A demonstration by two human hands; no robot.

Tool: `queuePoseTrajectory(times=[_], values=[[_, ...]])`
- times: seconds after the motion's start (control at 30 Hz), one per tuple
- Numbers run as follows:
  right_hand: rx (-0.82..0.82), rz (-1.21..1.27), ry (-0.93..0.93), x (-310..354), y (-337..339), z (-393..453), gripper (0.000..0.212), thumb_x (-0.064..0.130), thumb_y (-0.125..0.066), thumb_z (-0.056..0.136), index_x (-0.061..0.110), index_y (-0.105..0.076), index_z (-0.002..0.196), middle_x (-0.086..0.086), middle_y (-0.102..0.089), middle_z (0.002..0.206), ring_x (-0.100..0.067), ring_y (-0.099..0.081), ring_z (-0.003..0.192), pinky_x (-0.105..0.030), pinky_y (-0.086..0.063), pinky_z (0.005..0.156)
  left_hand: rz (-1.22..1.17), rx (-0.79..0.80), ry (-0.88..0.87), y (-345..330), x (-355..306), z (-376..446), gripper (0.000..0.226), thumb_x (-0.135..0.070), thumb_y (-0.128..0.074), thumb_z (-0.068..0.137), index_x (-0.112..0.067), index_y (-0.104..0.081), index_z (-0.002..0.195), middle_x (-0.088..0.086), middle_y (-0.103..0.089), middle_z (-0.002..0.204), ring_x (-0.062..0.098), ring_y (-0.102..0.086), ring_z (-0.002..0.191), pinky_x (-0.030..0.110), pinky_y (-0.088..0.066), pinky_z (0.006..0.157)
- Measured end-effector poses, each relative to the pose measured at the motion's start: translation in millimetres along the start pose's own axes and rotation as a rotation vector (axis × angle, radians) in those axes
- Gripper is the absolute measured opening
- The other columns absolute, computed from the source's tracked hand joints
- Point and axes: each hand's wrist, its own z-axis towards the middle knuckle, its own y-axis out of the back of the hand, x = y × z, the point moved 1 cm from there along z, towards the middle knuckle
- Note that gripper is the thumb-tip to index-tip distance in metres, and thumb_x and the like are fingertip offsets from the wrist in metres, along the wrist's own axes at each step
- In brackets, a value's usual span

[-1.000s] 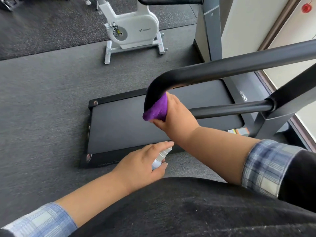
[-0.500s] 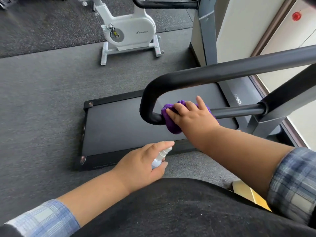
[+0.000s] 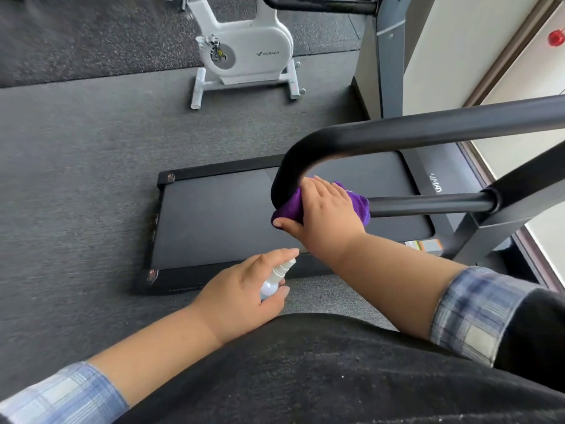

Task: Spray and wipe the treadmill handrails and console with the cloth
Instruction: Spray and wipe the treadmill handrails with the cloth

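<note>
Head view, read from the left with the black curved tubular handrail (image 3: pixel 397 133) as the landmark: well left of and below its bend, the left hand (image 3: pixel 241 289) has its grip curled round a small white plastic spray bottle (image 3: pixel 276 278), forefinger stretched over the nozzle, which points up toward the rail. Beyond it, under the rail, lies the flat black treadmill deck (image 3: pixel 229 215) on the grey carpeted floor; further back stands a white exercise bike (image 3: pixel 244 50). Right at the bend, where the rail turns back into its lower bar, the right hand (image 3: pixel 324 209) presses a soft purple microfibre cloth (image 3: pixel 357 203) round the tube, fingers laid over the top and thumb pinching the cloth from beneath. The console is not in sight. The cloth looks limp and light, so it likely needs bunching and wrapping against the rail to get purchase; the smooth, stiff tube should let it slide easily. The bottle seems light and best held about its body.
</note>
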Motion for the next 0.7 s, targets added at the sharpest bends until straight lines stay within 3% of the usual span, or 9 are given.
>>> queuePoseTrajectory(times=[0.07, 0.17, 0.27, 0.43, 0.5, 0.6, 0.7], values=[[0.002, -0.092, 0.06, -4, -1, 2, 0.074, 0.067, -0.065, 0.08, 0.017, -0.048, 0.132, -0.001, -0.059, 0.129, -0.026, -0.049, 0.128, -0.045, -0.034, 0.111, -0.006, 0.006, 0.003, 0, 2, 0, 0.057, -0.05, -0.049, 0.083, -0.057, -0.026, 0.135, -0.034, -0.05, 0.101, -0.009, -0.052, 0.088, 0.017, -0.044, 0.082], [0.143, -0.359, 0.106, -18, 1, 1, 0.085, 0.066, -0.06, 0.084, 0.021, -0.031, 0.149, -0.001, -0.048, 0.142, -0.029, -0.041, 0.133, -0.049, -0.029, 0.112, -0.028, 0.018, -0.022, -1, -1, 4, 0.056, -0.049, -0.049, 0.084, -0.055, -0.028, 0.135, -0.03, -0.053, 0.101, 0.001, -0.059, 0.089, 0.023, -0.051, 0.081], [0.204, -0.477, 0.114, -39, 10, -6, 0.084, 0.059, -0.06, 0.088, 0.027, -0.02, 0.154, -0.001, -0.041, 0.147, -0.032, -0.035, 0.136, -0.052, -0.026, 0.113, -0.041, 0.011, -0.048, -3, 0, 6, 0.057, -0.048, -0.05, 0.084, -0.055, -0.026, 0.136, -0.03, -0.052, 0.103, -0.001, -0.057, 0.092, 0.021, -0.05, 0.08], [0.198, -0.131, 0.018, -45, 26, -6, 0.073, 0.057, -0.055, 0.092, 0.026, -0.032, 0.154, 0.0, -0.042, 0.154, -0.025, -0.032, 0.144, -0.04, -0.021, 0.118, -0.081, -0.004, -0.024, -6, 11, 2, 0.06, -0.044, -0.056, 0.085, -0.059, -0.025, 0.135, -0.037, -0.05, 0.101, -0.019, -0.051, 0.091, 0.01, -0.043, 0.084], [0.167, 0.002, 0.03, -29, 23, 1, 0.071, 0.053, -0.057, 0.093, 0.019, -0.036, 0.152, -0.006, -0.045, 0.152, -0.025, -0.034, 0.144, -0.038, -0.022, 0.117, -0.096, -0.003, -0.009, -6, 13, 2, 0.059, -0.045, -0.054, 0.085, -0.058, -0.027, 0.135, -0.036, -0.052, 0.1, -0.018, -0.052, 0.091, 0.003, -0.038, 0.082], [0.083, 0.106, 0.058, -4, 11, 5, 0.057, 0.044, -0.066, 0.09, 0.006, -0.052, 0.13, -0.012, -0.06, 0.13, -0.032, -0.049, 0.128, -0.041, -0.033, 0.108, -0.108, -0.013, -0.037, -6, 12, 6, 0.057, -0.046, -0.052, 0.085, -0.053, -0.029, 0.136, -0.028, -0.056, 0.099, -0.002, -0.059, 0.089, 0.014, -0.046, 0.081], [-0.029, 0.087, 0.027, 3, 3, 3, 0.057, 0.048, -0.074, 0.08, 0.008, -0.054, 0.116, -0.007, -0.064, 0.112, -0.031, -0.056, 0.113, -0.044, -0.04, 0.1, -0.116, -0.001, -0.069, -11, 13, 12, 0.058, -0.046, -0.053, 0.085, -0.053, -0.027, 0.136, -0.023, -0.062, 0.1, 0.006, -0.064, 0.087, 0.028, -0.054, 0.08]])
